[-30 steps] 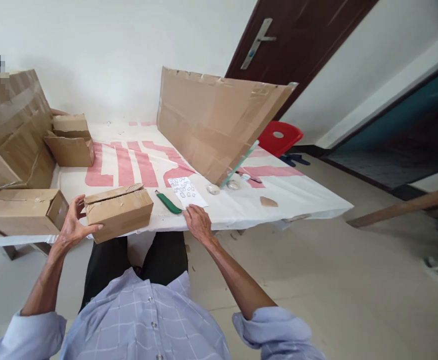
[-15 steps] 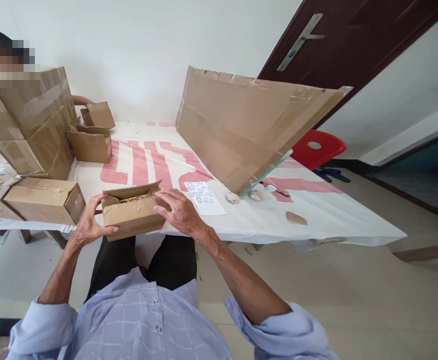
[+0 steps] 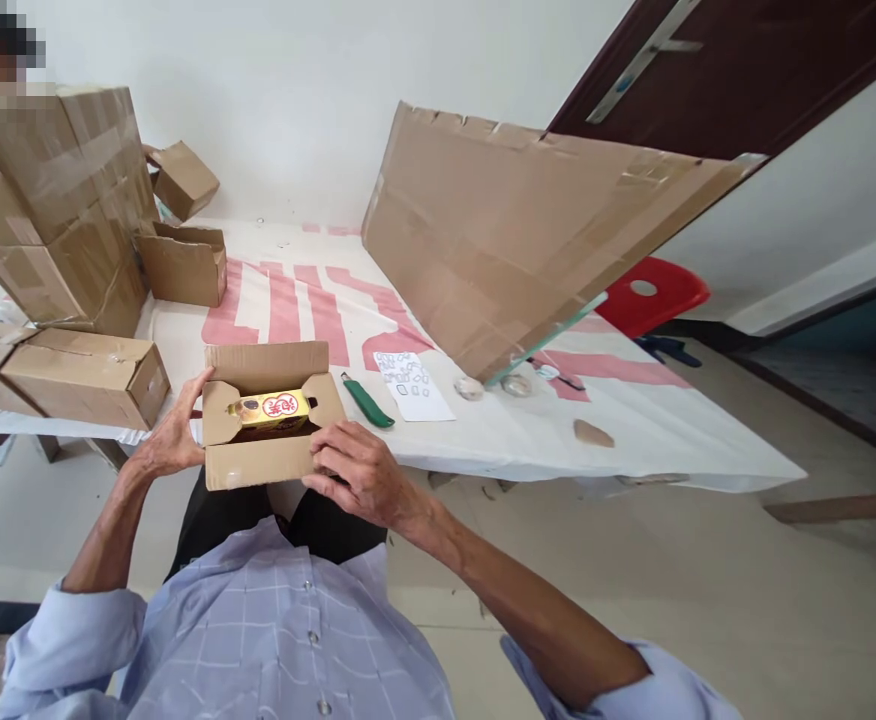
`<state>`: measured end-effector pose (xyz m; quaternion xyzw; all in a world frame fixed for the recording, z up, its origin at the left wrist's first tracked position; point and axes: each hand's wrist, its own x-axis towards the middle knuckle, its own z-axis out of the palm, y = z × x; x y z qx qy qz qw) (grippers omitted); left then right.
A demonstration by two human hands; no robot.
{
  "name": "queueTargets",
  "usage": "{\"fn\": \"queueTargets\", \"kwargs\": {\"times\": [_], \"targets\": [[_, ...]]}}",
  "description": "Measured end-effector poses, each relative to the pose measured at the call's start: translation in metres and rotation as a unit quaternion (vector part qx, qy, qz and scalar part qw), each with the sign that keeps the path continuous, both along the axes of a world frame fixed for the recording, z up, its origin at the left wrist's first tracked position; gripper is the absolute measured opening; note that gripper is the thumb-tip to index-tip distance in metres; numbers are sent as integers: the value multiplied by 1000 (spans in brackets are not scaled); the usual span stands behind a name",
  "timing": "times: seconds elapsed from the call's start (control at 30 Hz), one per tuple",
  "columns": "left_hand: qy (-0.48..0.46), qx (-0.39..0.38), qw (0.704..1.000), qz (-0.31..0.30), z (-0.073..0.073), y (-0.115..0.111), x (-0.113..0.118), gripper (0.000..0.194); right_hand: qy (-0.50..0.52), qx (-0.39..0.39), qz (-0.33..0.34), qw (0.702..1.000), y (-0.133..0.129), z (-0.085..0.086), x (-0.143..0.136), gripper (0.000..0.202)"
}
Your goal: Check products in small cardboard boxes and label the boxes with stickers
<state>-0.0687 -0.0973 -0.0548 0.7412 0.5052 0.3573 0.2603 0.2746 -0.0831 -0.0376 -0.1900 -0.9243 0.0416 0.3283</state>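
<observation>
A small cardboard box (image 3: pixel 258 465) with its flaps spread open is at the table's front edge. Inside it lies a yellow package (image 3: pixel 273 408) with red print. My left hand (image 3: pixel 175 432) grips the box by its left side, thumb and fingers around the edge. My right hand (image 3: pixel 359 470) has its fingers bent on the front right corner of the box and its flap. Just right of the box, a green-handled cutter (image 3: pixel 367 400) lies on the cloth, beside a white sheet (image 3: pixel 424 395) with small drawn shapes.
Closed boxes (image 3: pixel 85 375) and a tall stack of cartons (image 3: pixel 55 190) stand at left, near an open box (image 3: pixel 183 265). Behind them a person handles another box (image 3: pixel 185 180). A big cardboard panel (image 3: pixel 528 230) leans at centre right, with tape rolls (image 3: pixel 515 384) by its base.
The box's flaps have opened outward, showing the yellow package. The cutter has come into view. My right hand has moved lower on the box. The other person's box has tilted and risen.
</observation>
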Motion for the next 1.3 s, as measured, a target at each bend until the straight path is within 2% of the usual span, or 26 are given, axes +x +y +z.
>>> {"fn": "queueTargets", "kwargs": {"times": [0.1, 0.2, 0.27, 0.4, 0.5, 0.6, 0.7, 0.77, 0.83, 0.93, 1.03, 1.1, 1.2, 1.3], "targets": [[0, -4, 1000, 5, 3, 0, 3, 131, -4, -54, -19, 998, 16, 9, -9, 21], [-4, -9, 1000, 8, 6, 0, 4, 131, -66, -64, -47, 995, 43, 20, -21, 6], [-5, -10, 1000, 6, 6, 0, 3, 130, -116, -54, -64, 990, 63, 25, -29, 20], [-13, -13, 1000, 0, 1, 1, 0, 131, -200, -48, -75, 976, 95, 22, -42, 34], [-26, -16, 999, 8, -5, 2, 0, 134, -252, -47, -81, 963, 105, 17, -49, 30], [-36, -13, 999, 13, -9, 3, 0, 134, -265, -39, -75, 961, 106, 18, -53, 19], [-49, -17, 998, 18, -9, 3, -1, 132, -211, -58, -52, 974, 103, 32, -51, 18], [-58, -24, 998, 26, -8, 5, -2, 132, -134, -114, -49, 983, 100, 46, -45, 22], [-60, -24, 997, 33, -8, 12, -3, 133, -39, -194, -49, 979, 100, 63, -35, 27], [-62, -12, 998, 31, -8, 31, 0, 134, 103, -283, -31, 953, 103, 86, -21, 31], [-82, -15, 996, 14, -8, 50, 3, 138, 210, -313, -14, 926, 109, 104, -10, 42], [-90, -19, 996, 8, -5, 55, 3, 141, 259, -330, -13, 908, 111, 112, -4, 49], [-78, -4, 997, 28, 6, 46, -1, 143, 310, -366, -13, 877, 111, 118, 2, 56], [-88, 71, 991, 72, 27, 27, -1, 125, 337, -405, -2, 850, 108, 116, 2, 59]]}}
